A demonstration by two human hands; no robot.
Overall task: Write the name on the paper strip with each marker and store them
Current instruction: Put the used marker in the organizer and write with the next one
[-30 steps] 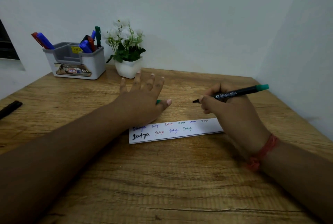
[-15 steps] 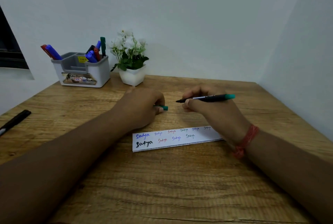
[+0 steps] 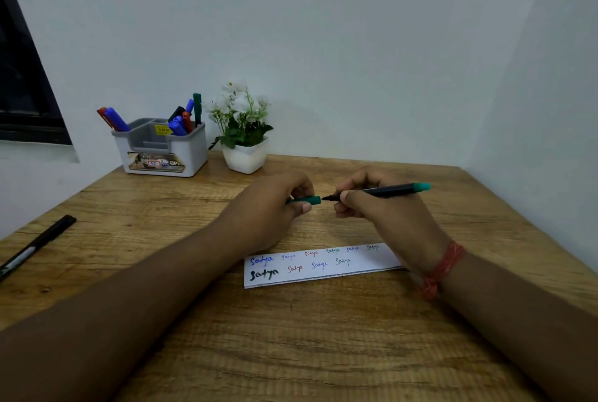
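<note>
Left hand [image 3: 275, 207] pinches green cap [image 3: 307, 200] just left of uncapped marker [image 3: 382, 191] gripped by right hand [image 3: 372, 207], paper strip [image 3: 320, 265] below both

Looked like a home study or office corner: wooden desk [image 3: 323, 353] pushed against plain white walls [image 3: 323, 29], desk organiser [image 3: 161, 155] holding markers [image 3: 181, 123], small potted plant [image 3: 242, 136], dark window frame [image 3: 22, 94] at left.
</note>
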